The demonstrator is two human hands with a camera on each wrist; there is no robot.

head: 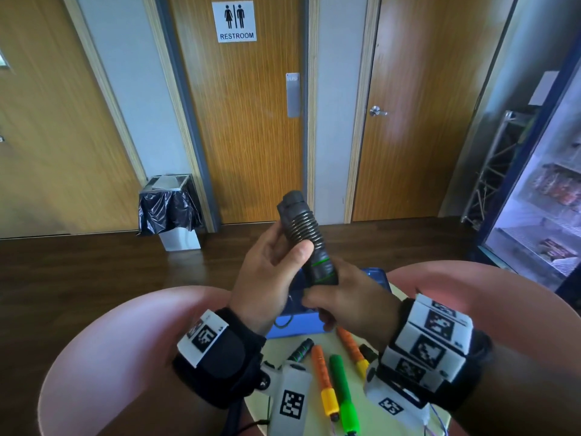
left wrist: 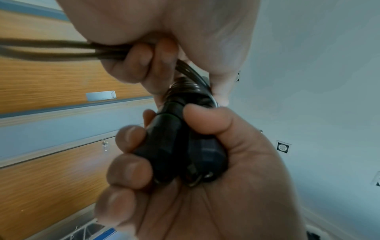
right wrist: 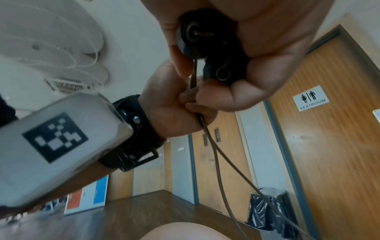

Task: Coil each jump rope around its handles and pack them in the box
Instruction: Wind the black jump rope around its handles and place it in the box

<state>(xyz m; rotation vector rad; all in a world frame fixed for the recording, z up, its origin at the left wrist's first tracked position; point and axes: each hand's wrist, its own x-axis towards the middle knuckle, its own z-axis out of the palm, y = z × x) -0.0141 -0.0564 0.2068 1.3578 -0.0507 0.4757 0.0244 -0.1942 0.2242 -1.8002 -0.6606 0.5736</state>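
Clearly you were mid-coil on the black jump rope [head: 306, 243], held up above the blue box [head: 382, 280]: your right hand [head: 355, 298] clenched both handles, your left hand [head: 267, 275] pinched the cord. Next, I'd judge, wrap the slack and tuck its end.

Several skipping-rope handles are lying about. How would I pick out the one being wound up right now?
Look in front of the restroom door, above the blue box. There the left hand and right hand hold up a pair of black handles. Unlike the orange and green handles lying on the table, this pair is raised and ringed with dark cord.
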